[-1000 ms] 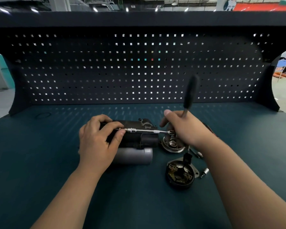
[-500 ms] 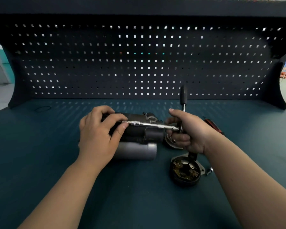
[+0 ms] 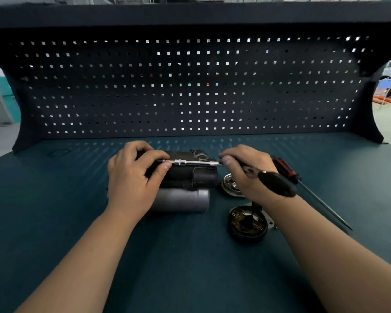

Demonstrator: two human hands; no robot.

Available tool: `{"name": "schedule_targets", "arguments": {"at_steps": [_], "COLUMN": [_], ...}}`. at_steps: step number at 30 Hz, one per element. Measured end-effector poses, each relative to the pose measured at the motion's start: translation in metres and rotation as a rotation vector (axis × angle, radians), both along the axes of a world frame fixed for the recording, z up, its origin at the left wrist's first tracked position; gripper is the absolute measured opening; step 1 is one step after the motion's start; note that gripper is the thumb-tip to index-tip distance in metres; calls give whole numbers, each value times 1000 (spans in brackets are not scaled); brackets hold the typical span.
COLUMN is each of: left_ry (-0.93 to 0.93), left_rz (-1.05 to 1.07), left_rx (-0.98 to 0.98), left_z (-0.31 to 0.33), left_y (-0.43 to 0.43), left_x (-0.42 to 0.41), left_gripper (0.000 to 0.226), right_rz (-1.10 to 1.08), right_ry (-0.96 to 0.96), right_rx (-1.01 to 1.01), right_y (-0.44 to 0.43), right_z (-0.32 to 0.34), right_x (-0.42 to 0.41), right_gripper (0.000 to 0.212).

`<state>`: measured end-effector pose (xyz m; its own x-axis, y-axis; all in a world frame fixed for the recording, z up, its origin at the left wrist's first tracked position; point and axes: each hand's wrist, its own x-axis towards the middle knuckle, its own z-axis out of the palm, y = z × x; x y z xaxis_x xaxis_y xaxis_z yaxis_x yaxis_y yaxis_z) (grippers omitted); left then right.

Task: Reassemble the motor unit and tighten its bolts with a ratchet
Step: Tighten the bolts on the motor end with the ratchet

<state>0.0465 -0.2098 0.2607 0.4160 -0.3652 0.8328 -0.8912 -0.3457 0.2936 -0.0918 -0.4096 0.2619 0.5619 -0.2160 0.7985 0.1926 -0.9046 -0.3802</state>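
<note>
On teal bench (image 3: 54, 222), left hand (image 3: 133, 177) grips motor unit (image 3: 201, 177), right hand (image 3: 246, 175) ratchet (image 3: 275, 182).

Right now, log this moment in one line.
left hand holds motor unit | right hand grips ratchet | brush plate loose on bench

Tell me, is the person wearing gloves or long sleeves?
No. The left hand and right hand are bare: no gloves, rings or watch show. Both forearms are bare too, with no sleeve in view.
</note>
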Motion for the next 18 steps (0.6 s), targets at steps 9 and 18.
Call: {"name": "schedule_targets", "arguments": {"at_steps": [9,18], "left_ry": [6,-13], "left_rz": [7,-7], "left_rx": [60,61], "left_z": [1,1], "left_y": [4,4], "left_x": [-1,2], "left_gripper": [35,34], "right_rz": [128,187], "right_ry": [597,598], "right_rx": [1103,1261], "right_y": [10,4], "right_z": [38,31], "right_x": [-1,11], "right_gripper": [44,48]}}
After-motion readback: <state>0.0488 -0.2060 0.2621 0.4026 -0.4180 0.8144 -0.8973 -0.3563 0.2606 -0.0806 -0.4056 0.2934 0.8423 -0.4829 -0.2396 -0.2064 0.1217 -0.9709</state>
